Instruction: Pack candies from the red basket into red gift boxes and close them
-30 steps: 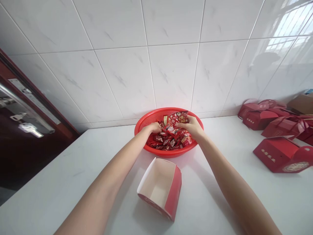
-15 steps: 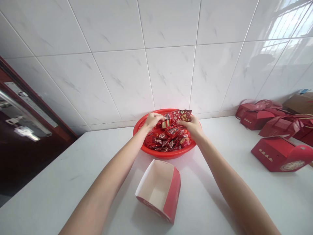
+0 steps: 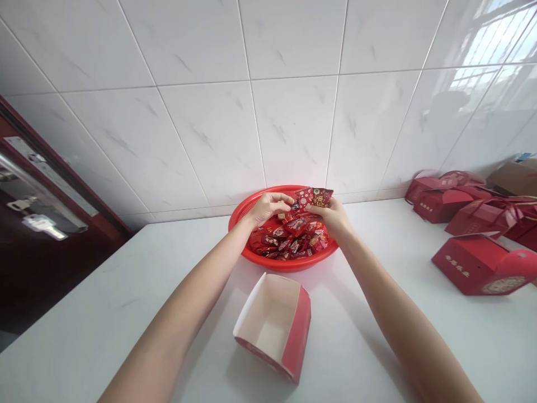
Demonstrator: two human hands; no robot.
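Note:
A flat red packet (image 3: 315, 197) with pale printing is pinched in my right hand (image 3: 332, 217), thumb on its near face, above the back right of the red basket (image 3: 289, 264). My left hand (image 3: 267, 208) is closed over the basket's back left, its fingertips by the packet's left edge. What those fingertips hold, perhaps a small dark wrapped piece, is too small to make out. Below both hands, several red wrapped snacks (image 3: 289, 238) lie heaped in the basket. In front of it stands an open red paper box (image 3: 298, 330), its pale inside showing.
On the white counter (image 3: 159, 291) at the right stands a folded red gift box (image 3: 470, 267). Several more red boxes (image 3: 440, 204) crowd behind it beside a brown carton (image 3: 514, 176). A tiled wall (image 3: 293, 129) rises behind; a door with keys (image 3: 46, 224) is at left.
My left hand has moved right and up, toward the packet in my right hand. That packet has shifted slightly right. The basket and open box stay in place.

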